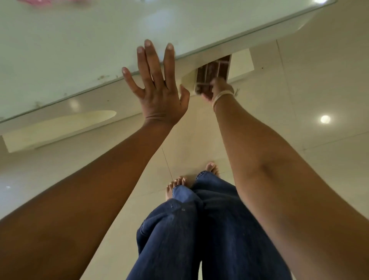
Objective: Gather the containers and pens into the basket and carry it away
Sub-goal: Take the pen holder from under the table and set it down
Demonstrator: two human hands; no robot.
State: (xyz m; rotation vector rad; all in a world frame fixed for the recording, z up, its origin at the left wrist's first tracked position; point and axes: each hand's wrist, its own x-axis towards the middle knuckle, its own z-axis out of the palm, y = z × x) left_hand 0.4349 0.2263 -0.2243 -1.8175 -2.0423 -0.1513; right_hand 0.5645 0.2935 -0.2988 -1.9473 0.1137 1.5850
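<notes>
My left hand is open, its fingers spread flat over the near edge of the glass-topped table. My right hand, with a pale band at the wrist, reaches down past the table edge and grips the near rim of a small basket with a white frame and brown slatted sides. The hand and basket are blurred. Whatever lies in the basket is hidden, and no pens or containers show.
The table edge runs diagonally from lower left to upper right. A blurred pink object lies at the table's far left. Below is glossy cream floor tile with my bare feet and blue jeans.
</notes>
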